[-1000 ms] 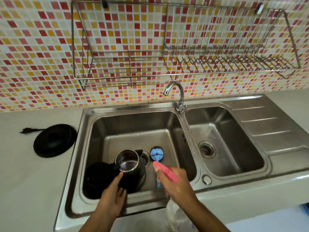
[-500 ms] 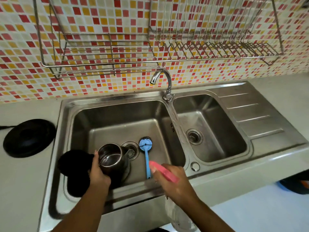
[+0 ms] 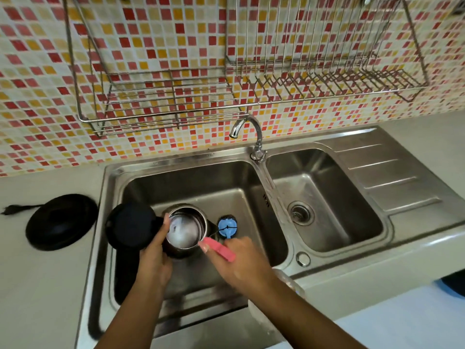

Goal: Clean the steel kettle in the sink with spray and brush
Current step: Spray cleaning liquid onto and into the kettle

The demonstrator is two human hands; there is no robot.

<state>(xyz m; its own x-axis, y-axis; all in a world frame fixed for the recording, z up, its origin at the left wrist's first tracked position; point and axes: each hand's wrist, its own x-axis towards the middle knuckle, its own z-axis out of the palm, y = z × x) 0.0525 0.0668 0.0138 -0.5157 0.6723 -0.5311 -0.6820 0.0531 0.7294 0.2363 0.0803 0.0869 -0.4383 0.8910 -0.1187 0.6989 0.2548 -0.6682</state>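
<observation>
The steel kettle (image 3: 185, 230) stands in the left sink basin (image 3: 234, 182) with its black lid (image 3: 130, 226) flipped open to the left. My left hand (image 3: 156, 258) grips the kettle at its rim and handle side. My right hand (image 3: 241, 263) holds a spray bottle with a pink nozzle (image 3: 217, 249); the nozzle points at the kettle's open mouth from the right. The clear bottle body hangs below my wrist, mostly hidden. A blue brush (image 3: 227, 225) lies in the basin just right of the kettle, its handle hidden behind my right hand.
The kettle's black base (image 3: 61, 221) with its cord sits on the counter left of the sink. A tap (image 3: 251, 137) rises between the two basins. The right basin (image 3: 327, 202) has a drain, with a draining board beyond. A wire dish rack (image 3: 251, 71) hangs on the tiled wall.
The spray nozzle has come closer to the kettle's mouth. My left hand has tipped the kettle so its inside faces up, and the lid sits higher. The camera view has shifted.
</observation>
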